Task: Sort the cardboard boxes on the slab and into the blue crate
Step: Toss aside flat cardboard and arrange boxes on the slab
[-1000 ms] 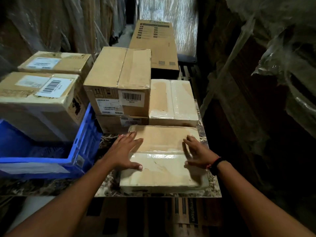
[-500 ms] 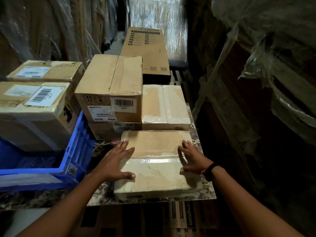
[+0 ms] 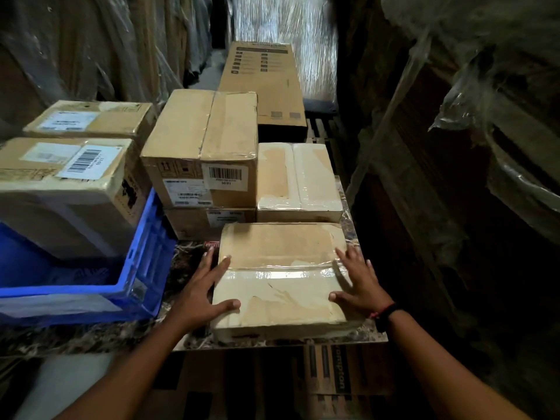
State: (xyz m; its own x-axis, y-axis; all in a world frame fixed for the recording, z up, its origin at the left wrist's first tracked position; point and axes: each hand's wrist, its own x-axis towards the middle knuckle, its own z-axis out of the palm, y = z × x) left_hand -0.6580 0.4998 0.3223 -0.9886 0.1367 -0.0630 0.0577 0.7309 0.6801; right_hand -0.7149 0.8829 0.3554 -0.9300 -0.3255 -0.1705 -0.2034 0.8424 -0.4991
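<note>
Mottled slab [image 3: 91,334], flat box [image 3: 281,286], long axis seemingly crosswise

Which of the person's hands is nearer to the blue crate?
Left. The left hand touches the flat box on its left side, beside the blue crate; the right hand touches its right side, farther away.

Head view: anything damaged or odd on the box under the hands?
Minor only. The flat box at the near edge of the slab has a scuffed, torn top skin toward the front and wrinkled glossy tape across it. The left hand and right hand rest at its side edges. No spill shows.
</note>
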